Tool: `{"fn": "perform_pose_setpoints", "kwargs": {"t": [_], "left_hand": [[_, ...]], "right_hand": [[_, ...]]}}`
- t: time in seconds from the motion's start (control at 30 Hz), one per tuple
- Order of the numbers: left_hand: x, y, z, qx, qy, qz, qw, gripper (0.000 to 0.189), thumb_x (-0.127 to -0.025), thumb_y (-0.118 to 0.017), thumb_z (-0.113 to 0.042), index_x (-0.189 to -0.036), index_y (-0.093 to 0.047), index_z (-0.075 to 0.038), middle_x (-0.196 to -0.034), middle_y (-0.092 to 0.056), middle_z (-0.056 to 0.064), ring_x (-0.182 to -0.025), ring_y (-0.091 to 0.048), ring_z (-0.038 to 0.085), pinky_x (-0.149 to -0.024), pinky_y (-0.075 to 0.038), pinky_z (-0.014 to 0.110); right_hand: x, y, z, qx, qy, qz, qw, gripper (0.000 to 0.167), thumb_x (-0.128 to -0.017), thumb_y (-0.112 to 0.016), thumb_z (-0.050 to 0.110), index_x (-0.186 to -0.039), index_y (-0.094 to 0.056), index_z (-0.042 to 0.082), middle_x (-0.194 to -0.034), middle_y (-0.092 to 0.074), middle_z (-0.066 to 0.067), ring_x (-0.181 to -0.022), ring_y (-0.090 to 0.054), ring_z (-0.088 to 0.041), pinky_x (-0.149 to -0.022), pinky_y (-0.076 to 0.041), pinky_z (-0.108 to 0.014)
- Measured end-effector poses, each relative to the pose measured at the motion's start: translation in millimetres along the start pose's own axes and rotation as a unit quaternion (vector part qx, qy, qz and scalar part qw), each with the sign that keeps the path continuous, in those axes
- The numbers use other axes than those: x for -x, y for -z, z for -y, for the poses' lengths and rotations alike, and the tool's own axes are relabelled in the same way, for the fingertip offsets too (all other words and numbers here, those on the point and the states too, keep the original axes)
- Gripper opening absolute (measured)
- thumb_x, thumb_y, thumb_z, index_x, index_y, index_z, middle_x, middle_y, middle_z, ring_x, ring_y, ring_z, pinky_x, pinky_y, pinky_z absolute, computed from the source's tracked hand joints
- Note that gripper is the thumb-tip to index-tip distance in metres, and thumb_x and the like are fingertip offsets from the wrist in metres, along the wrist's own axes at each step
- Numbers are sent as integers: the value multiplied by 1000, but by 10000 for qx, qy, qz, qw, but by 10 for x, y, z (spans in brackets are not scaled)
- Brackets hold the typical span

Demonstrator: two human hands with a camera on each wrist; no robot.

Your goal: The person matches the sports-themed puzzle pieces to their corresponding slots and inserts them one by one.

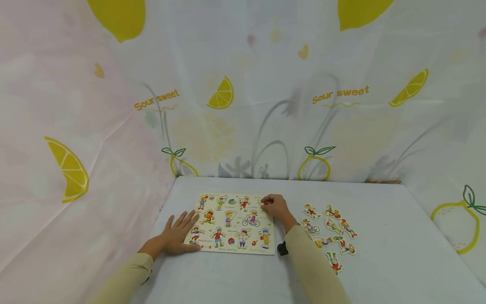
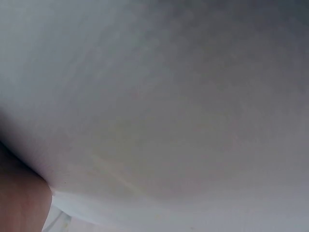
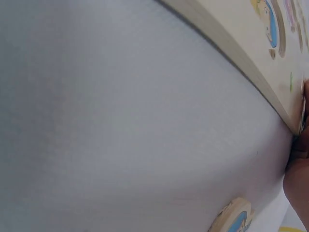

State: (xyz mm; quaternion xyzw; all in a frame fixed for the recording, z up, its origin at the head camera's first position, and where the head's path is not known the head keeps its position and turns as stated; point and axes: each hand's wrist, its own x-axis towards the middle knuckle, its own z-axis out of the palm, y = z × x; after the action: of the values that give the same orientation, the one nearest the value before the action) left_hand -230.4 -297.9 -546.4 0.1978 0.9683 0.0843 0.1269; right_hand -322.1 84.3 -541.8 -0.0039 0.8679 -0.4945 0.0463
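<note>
Puzzle board (image 1: 237, 223), lower centre of the head view, lies between the hands: left hand (image 1: 178, 234) flat, fingers spread, at its left edge; right hand (image 1: 276, 206) bent over its upper right corner, whether pinching anything unclear. Left wrist view: blurred pale surface (image 2: 145, 121), skin (image 2: 21, 203) cropped lower left. Right wrist view: board upper right, hand cut off at right.

Apparently a makeshift booth, with lemon-print cloth (image 1: 243, 135) hung round 3 sides of a white table (image 1: 395, 245).
</note>
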Motion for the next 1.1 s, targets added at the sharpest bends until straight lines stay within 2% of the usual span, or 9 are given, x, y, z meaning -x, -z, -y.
{"fn": "perform_pose_setpoints", "kwargs": {"t": [0.17,0.33,0.47,0.6,0.73,0.87,1.0,1.1], "left_hand": [[14,20,-22,-12,27,-5,10000,110,-81,-55,-78,-160,-14,-12,-168,-7,11,-153,-5,41,-114,1,71],[19,6,-7,-51,55,11,10000,111,-81,-53,-80,-160,-13,-13,-168,-5,10,-153,-4,40,-114,1,71],[23,-28,20,-73,81,-66,9999,112,-80,-54,-80,-160,-14,-13,-168,-7,11,-153,-6,40,-114,1,71],[23,-73,29,-4,23,-141,9999,111,-80,-55,-80,-160,-14,-14,-168,-8,11,-153,-7,41,-114,0,71],[16,-111,27,168,-71,-204,9996,111,-80,-56,-79,-160,-13,-15,-167,-7,12,-152,-6,41,-113,3,72],[16,-98,17,72,4,-124,9999,112,-80,-53,-81,-160,-11,-16,-168,-6,10,-153,-5,40,-114,3,71],[18,-56,-2,26,33,-36,10000,111,-80,-52,-81,-160,-12,-14,-168,-6,10,-153,-4,40,-114,2,70],[30,-24,-9,7,35,-50,10000,111,-80,-53,-81,-160,-14,-13,-168,-7,11,-153,-5,41,-114,2,70]], "right_hand": [[-4,8,-16,-117,109,53,9999,18,-85,-77,13,-99,-73,3,-92,-68,-8,-80,-59,-16,-72,-50,-30],[10,27,-23,-198,-105,164,9996,26,-83,-81,18,-104,-73,5,-96,-68,-7,-84,-59,-16,-76,-49,-30],[35,36,13,-6,-78,265,9996,33,-83,-81,22,-108,-71,3,-100,-67,-9,-88,-60,-19,-79,-50,-34],[67,42,68,331,26,425,9985,50,-81,-82,29,-118,-65,-1,-105,-64,-11,-92,-57,-21,-85,-50,-39],[96,55,112,597,245,490,9967,72,-80,-82,34,-134,-52,-5,-110,-59,-13,-96,-54,-22,-91,-49,-42],[139,79,146,621,416,541,9957,87,-81,-81,40,-145,-40,-2,-127,-52,-21,-112,-55,-32,-99,-47,-48],[192,101,177,747,682,463,9938,94,-81,-77,47,-152,-32,3,-151,-32,-26,-138,-39,-42,-110,-37,-58],[212,103,183,1253,1121,352,9851,95,-83,-72,53,-154,-29,6,-159,-21,-26,-144,-29,-46,-111,-31,-65]]}}
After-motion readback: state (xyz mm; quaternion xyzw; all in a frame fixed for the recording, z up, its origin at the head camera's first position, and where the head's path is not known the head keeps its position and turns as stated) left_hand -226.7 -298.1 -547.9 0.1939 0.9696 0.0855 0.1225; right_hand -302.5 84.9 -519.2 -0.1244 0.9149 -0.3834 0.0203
